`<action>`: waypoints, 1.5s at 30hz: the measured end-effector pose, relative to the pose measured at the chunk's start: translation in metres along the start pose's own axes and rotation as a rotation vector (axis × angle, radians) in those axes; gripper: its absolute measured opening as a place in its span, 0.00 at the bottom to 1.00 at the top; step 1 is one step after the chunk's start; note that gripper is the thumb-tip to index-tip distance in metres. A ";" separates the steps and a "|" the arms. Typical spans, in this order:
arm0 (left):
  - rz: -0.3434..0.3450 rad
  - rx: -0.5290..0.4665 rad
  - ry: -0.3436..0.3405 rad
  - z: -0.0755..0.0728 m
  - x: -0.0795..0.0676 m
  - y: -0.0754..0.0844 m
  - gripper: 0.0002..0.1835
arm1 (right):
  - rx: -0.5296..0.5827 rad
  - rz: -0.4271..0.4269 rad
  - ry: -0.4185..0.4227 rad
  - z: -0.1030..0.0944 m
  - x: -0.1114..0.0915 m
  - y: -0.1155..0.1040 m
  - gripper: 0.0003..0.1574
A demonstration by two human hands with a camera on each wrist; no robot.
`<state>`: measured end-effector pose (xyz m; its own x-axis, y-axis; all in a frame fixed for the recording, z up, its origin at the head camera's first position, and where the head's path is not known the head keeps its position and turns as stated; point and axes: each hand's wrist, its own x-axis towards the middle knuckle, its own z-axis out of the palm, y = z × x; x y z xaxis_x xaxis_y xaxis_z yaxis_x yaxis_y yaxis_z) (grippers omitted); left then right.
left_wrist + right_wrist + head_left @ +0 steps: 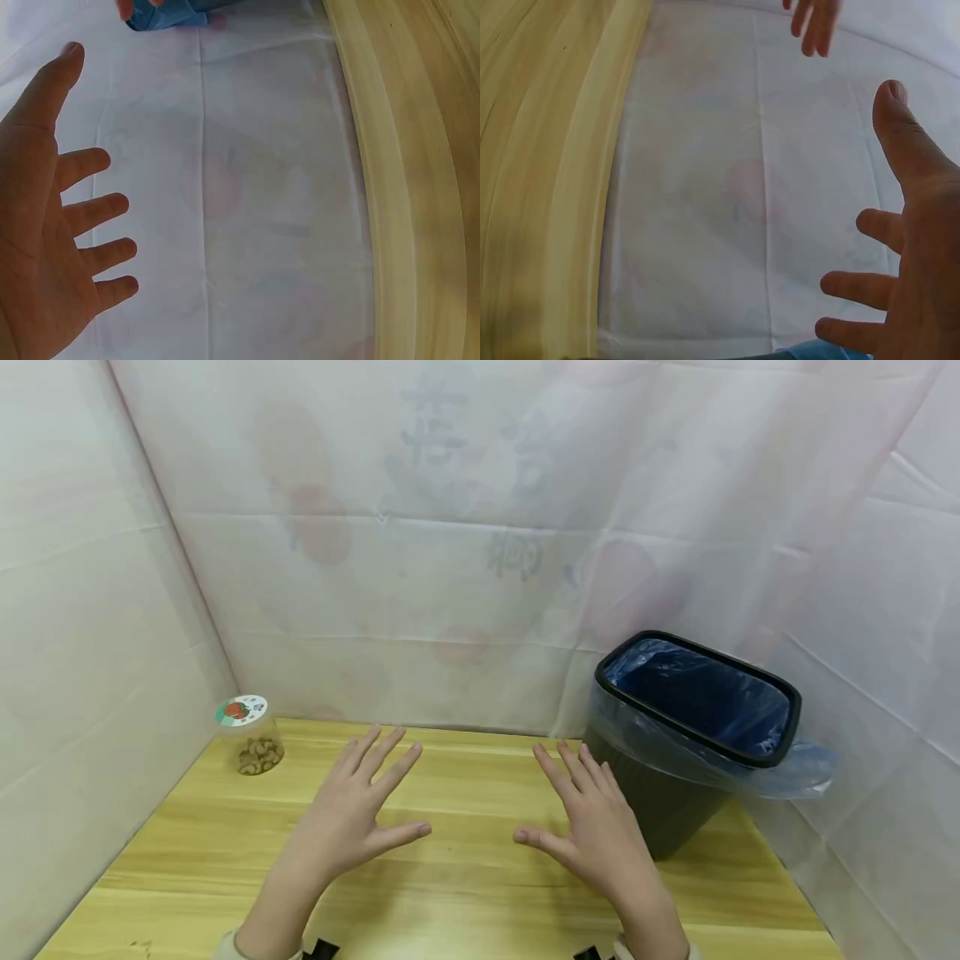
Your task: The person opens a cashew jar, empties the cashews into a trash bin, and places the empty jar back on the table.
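My left hand [347, 814] is held out over the middle of the wooden table, fingers spread and holding nothing. Facing it, my right hand [596, 822] is spread the same way, also with nothing in it. In the left wrist view the palm and spread fingers of the left hand [56, 217] show at the left side. The right wrist view has the right hand [907, 247] along its right side. A clear jar [258, 747] of cashew-like nuts, its white and green lid showing a red fruit, stands beyond the left hand. Nearest the right hand is a dark trash bin [660, 785].
The bin has a black rim [693, 647] and a bluish plastic liner [798, 772] folded over it. Pale printed cloth [465, 568] hangs behind the wooden table [450, 893], with more cloth at both sides. The bin stands close to the right-hand cloth, the jar near the back left corner.
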<state>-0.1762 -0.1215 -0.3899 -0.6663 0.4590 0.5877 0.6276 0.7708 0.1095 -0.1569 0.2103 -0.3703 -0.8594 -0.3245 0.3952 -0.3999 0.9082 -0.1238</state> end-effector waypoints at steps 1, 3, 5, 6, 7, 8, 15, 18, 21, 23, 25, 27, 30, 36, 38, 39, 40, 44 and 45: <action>0.015 -0.009 0.002 0.000 0.002 0.003 0.49 | -0.004 -0.008 0.013 -0.002 -0.001 0.001 0.62; 0.051 -0.028 0.015 0.000 0.008 0.010 0.47 | -0.012 -0.031 0.045 -0.006 -0.002 0.004 0.61; 0.092 -0.046 0.037 -0.001 0.015 0.017 0.45 | -0.018 -0.057 0.085 -0.011 -0.004 0.009 0.60; 0.114 -0.052 0.049 -0.001 0.019 0.021 0.44 | -0.021 -0.070 0.107 -0.014 -0.004 0.011 0.60; 0.136 -0.059 0.063 -0.001 0.024 0.024 0.43 | -0.024 -0.083 0.127 -0.017 -0.005 0.013 0.60; 0.158 -0.064 0.076 -0.001 0.029 0.027 0.42 | -0.026 -0.094 0.145 -0.019 -0.006 0.016 0.60; 0.266 -0.117 0.126 0.005 0.062 0.049 0.38 | -0.019 -0.150 0.240 -0.040 -0.011 0.032 0.53; 0.289 -0.132 0.132 0.008 0.073 0.055 0.37 | -0.025 -0.163 0.253 -0.048 -0.012 0.038 0.50; 0.310 -0.146 0.129 0.011 0.084 0.060 0.36 | -0.033 -0.167 0.258 -0.057 -0.013 0.043 0.49; 0.323 -0.150 0.123 0.013 0.091 0.064 0.36 | -0.043 -0.170 0.258 -0.062 -0.013 0.046 0.49; 0.336 -0.148 0.115 0.015 0.098 0.068 0.36 | -0.055 -0.175 0.254 -0.068 -0.012 0.049 0.50; 0.351 -0.144 0.109 0.016 0.105 0.072 0.36 | -0.065 -0.183 0.253 -0.072 -0.011 0.051 0.49; 0.372 -0.133 0.104 0.018 0.115 0.078 0.36 | -0.080 -0.200 0.261 -0.078 -0.010 0.055 0.47; 0.414 -0.122 0.109 0.019 0.135 0.090 0.36 | -0.106 -0.212 0.289 -0.088 -0.008 0.063 0.47; 0.426 -0.124 0.114 0.021 0.143 0.093 0.36 | -0.117 -0.212 0.294 -0.091 -0.007 0.065 0.47; 0.431 -0.127 0.115 0.022 0.146 0.095 0.36 | -0.122 -0.217 0.303 -0.092 -0.006 0.067 0.46; 0.437 -0.131 0.120 0.024 0.149 0.096 0.35 | -0.130 -0.221 0.313 -0.093 -0.006 0.068 0.45; 0.458 -0.138 0.129 0.030 0.161 0.103 0.35 | -0.164 -0.218 0.345 -0.096 -0.005 0.074 0.38; 0.463 -0.133 0.130 0.032 0.163 0.105 0.35 | -0.170 -0.213 0.346 -0.097 -0.006 0.075 0.36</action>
<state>-0.2324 0.0484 -0.3085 -0.2555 0.6742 0.6929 0.8971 0.4326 -0.0901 -0.1514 0.3062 -0.2940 -0.5945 -0.4277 0.6809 -0.4734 0.8707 0.1336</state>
